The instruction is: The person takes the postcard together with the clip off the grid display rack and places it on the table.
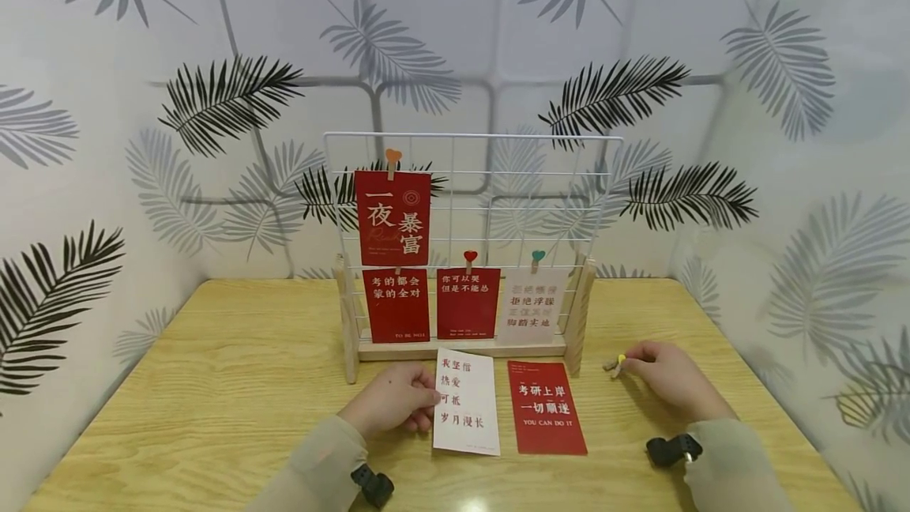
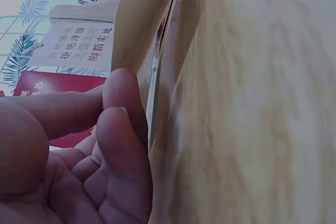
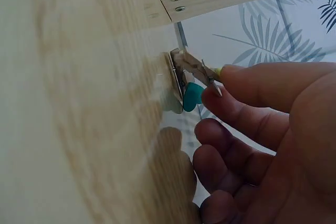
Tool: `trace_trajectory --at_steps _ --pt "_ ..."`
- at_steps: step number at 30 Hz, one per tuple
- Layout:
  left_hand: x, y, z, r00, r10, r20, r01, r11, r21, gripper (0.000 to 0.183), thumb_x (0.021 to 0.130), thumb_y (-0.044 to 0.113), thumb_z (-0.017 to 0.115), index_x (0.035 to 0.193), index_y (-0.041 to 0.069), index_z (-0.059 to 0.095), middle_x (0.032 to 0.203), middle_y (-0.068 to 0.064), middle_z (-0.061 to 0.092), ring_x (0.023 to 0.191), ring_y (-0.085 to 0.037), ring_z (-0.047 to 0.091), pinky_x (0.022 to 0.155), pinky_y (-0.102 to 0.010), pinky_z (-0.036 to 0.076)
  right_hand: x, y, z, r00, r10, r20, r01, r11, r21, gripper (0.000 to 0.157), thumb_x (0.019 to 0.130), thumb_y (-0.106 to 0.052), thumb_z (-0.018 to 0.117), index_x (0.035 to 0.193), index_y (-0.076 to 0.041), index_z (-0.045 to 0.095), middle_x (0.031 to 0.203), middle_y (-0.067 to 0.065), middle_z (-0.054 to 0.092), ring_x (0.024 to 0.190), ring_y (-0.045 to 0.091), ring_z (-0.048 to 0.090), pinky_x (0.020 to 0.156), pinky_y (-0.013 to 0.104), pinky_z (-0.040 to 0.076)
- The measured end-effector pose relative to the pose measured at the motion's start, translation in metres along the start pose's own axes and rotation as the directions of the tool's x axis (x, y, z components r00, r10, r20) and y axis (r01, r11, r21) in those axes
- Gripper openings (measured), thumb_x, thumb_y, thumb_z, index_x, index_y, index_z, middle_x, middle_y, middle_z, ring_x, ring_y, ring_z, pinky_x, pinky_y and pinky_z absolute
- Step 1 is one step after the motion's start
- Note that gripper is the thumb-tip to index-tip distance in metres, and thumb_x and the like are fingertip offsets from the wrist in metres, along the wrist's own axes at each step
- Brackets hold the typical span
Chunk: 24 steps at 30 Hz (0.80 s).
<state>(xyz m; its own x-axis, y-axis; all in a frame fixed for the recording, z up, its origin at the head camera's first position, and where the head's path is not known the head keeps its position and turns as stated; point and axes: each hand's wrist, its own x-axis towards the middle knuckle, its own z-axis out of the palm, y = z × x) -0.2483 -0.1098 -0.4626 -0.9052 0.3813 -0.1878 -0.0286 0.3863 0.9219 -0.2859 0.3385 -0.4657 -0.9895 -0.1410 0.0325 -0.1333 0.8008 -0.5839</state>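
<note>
Your left hand (image 1: 398,400) has its grip pinching the left edge of the white card (image 1: 465,405), which is in front of the rack (image 1: 398,352), just left of a red card (image 1: 547,408) lying on the tabletop (image 1: 249,354). With your right hand (image 1: 671,385), thumb and finger pinch the yellow-ended clip (image 3: 202,71) just above the tabletop, right beside a teal-ended clip (image 3: 193,97). Behind, 4 hanging cards (image 1: 393,218) are on your rack, 3 red and 1 white.
</note>
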Motion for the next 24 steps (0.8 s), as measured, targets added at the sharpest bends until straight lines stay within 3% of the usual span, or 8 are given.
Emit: trace_trajectory --at_steps 13,24 --pt "0.0002 -0.0006 -0.0003 1.000 0.002 0.019 -0.001 1.000 -0.019 0.013 0.096 0.008 0.067 0.103 0.001 0.060 0.080 -0.011 0.067 0.059 -0.017 0.067 0.054 -0.027 0.054 0.0012 0.0037 -0.0019 1.000 0.007 0.015 -0.005 0.995 -0.096 0.019 0.100 -0.028 0.062 0.097 -0.014 0.074 0.095 0.001 0.068 0.082 0.020 0.053 0.073 0.039 0.041" --pt "-0.0007 -0.0008 0.0002 1.000 -0.014 0.003 0.014 0.999 0.039 0.014 0.095 0.010 0.069 0.102 0.002 0.060 0.080 -0.009 0.068 0.057 -0.016 0.063 0.053 -0.028 0.052 0.0002 0.0029 -0.0021 1.000 0.003 0.010 -0.002 0.995 -0.100 0.021 0.099 -0.028 0.063 0.104 -0.011 0.074 0.102 0.005 0.071 0.091 0.022 0.060 0.080 0.045 0.047"
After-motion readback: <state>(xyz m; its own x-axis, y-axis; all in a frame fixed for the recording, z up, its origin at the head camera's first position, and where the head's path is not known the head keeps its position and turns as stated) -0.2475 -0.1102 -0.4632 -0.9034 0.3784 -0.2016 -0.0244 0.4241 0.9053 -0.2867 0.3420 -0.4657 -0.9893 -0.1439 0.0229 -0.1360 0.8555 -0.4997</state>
